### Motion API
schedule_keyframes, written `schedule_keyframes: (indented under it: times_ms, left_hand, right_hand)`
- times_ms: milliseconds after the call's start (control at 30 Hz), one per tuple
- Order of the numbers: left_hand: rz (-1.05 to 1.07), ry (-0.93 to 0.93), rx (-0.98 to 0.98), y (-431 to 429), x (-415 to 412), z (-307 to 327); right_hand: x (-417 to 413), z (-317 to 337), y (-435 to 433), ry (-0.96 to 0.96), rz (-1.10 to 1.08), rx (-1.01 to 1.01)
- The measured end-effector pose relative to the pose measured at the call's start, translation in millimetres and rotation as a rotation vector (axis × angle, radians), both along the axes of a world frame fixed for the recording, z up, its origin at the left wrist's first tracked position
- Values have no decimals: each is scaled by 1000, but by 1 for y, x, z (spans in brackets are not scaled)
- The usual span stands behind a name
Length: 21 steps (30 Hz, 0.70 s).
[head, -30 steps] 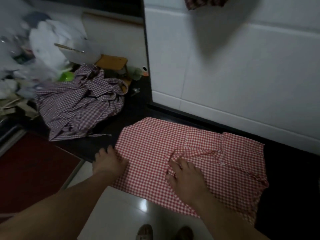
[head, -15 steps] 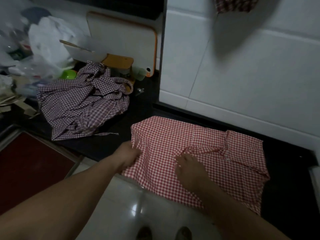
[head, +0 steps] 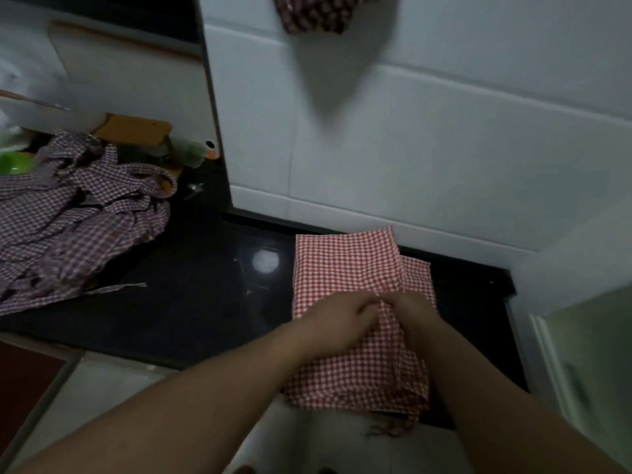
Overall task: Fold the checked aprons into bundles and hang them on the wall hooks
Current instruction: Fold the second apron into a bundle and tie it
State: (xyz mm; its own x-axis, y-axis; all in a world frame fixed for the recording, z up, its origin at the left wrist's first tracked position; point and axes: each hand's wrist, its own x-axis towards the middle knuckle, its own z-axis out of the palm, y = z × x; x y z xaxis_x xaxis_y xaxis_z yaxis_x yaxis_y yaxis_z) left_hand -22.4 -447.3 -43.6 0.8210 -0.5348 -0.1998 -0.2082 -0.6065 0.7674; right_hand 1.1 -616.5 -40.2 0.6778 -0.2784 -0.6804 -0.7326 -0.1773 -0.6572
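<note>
Count: two hands, three lots of checked cloth. One red checked apron [head: 345, 268] lies folded into a narrow stack on the black countertop [head: 191, 302], directly under both hands, its near end hanging over the counter edge. Left hand [head: 337, 316] and right hand [head: 407, 313] meet knuckle to knuckle over its middle, the fingers of each curled and pinching a raised ridge of the cloth between them. One heap of purple checked aprons [head: 78, 213] sits well to the left of the left hand; the number in the heap cannot be told. One dark checked bundle [head: 321, 12] hangs on the white tiled wall [head: 427, 148] above and beyond the hands, its hook not visible. Surface: glossy black counter, with a round light reflection just left of the left hand. Room is dim; pale tiled floor [head: 102, 388] below the forearms.
</note>
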Motion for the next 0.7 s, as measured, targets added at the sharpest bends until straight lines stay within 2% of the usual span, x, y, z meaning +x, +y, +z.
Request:
schedule_keyframes:
  times_ms: [100, 200, 267, 367, 533, 567, 633, 700]
  left_hand:
    - [-68, -146, 292, 9, 0, -43]
    - [-235, -156, 510, 10, -8, -82]
    - [-287, -223, 538, 10, -14, -99]
    - [-314, -289, 545, 17, -24, -113]
    - [-344, -312, 561, 38, -31, -118]
    - [-329, -328, 563, 42, -34, -116]
    - [-157, -397, 541, 45, -43, -112]
    - [252, -399, 500, 42, -52, -108]
  right_hand:
    - [-1, -18, -24, 87, 135, -73]
    - [-9, -48, -46, 6, 213, -305]
    - [-19, -63, -52, -54, 220, -325]
    - [-28, -78, -50, -108, 344, -243]
    - [-32, -87, -62, -91, 434, -126]
    - [-36, -90, -63, -115, 489, -175]
    - [-45, -97, -64, -241, 571, -433]
    - [-53, -98, -58, -444, 575, -706]
